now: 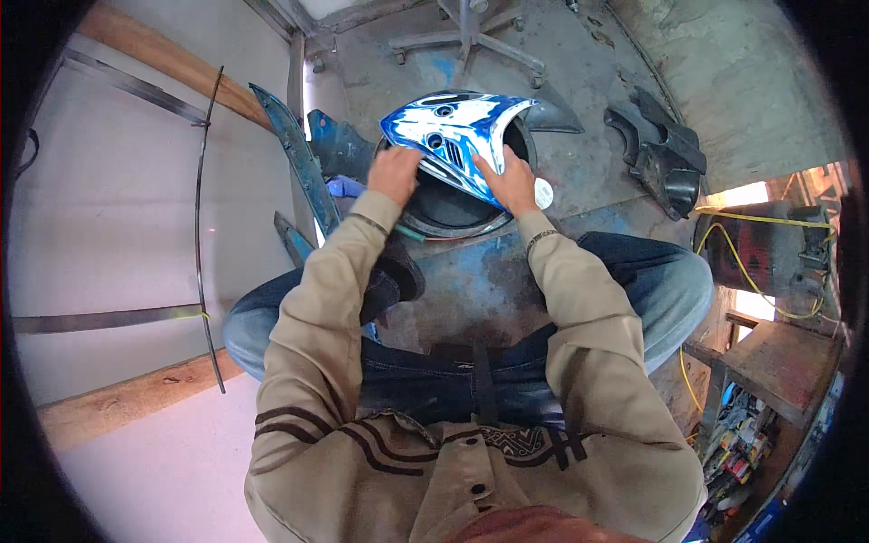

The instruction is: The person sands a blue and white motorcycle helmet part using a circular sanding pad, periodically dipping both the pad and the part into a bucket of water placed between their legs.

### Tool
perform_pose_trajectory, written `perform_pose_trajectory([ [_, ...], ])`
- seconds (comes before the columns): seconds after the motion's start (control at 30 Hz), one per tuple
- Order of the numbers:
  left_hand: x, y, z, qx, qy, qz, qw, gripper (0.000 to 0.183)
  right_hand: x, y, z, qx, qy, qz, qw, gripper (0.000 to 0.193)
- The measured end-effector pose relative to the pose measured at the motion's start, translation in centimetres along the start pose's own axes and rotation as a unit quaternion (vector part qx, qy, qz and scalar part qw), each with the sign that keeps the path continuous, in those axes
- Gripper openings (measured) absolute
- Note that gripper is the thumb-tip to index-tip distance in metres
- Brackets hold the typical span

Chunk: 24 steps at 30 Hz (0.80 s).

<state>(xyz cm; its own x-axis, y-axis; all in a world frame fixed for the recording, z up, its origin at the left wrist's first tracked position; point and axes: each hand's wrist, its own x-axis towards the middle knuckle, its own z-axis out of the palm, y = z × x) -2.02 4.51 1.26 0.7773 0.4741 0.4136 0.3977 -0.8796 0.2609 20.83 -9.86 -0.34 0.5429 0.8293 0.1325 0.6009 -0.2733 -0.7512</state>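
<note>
A blue and white plastic fairing panel [480,136], patchy as if worn through its paint, lies tilted over a round black tub [444,213]. It has two round holes and a row of slots. My right hand [514,184] grips its right edge, thumb on the upper face and the other fingers mostly hidden. At the panel's lower left edge is my left hand [395,174], closed, its fingers curled; what they hold, if anything, is hidden. A small white disc-shaped thing [543,193] is just right of my right hand.
Blue panels [299,154] lean by the left wall, with a purple-blue item [344,186] beside them. Dark plastic parts [661,149] lie on the floor at right. A wheeled stand base [466,41] is beyond the tub. Yellow cable [738,262] hangs near a wooden stand [783,362].
</note>
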Motion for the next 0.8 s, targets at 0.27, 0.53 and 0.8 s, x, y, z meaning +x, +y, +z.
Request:
perform_pose_trajectory([
  [0.27, -0.5, 2.5, 1.3, -0.016, -0.051, -0.002, 0.999, 0.024, 0.1, 0.8, 0.7, -0.003, -0.035, 0.018, 0.999, 0.080],
  [0.53, -2.3, 8.4, 2.5, -0.088, -0.035, 0.077, 0.993, 0.028, -0.4, 0.4, 0.3, -0.028, -0.010, 0.017, 0.999, 0.076],
  [0.8, -1.0, 2.1, 0.5, 0.013, -0.037, -0.015, 0.999, 0.028, -0.1, -0.3, -0.5, 0.001, -0.042, 0.023, 0.999, 0.072],
])
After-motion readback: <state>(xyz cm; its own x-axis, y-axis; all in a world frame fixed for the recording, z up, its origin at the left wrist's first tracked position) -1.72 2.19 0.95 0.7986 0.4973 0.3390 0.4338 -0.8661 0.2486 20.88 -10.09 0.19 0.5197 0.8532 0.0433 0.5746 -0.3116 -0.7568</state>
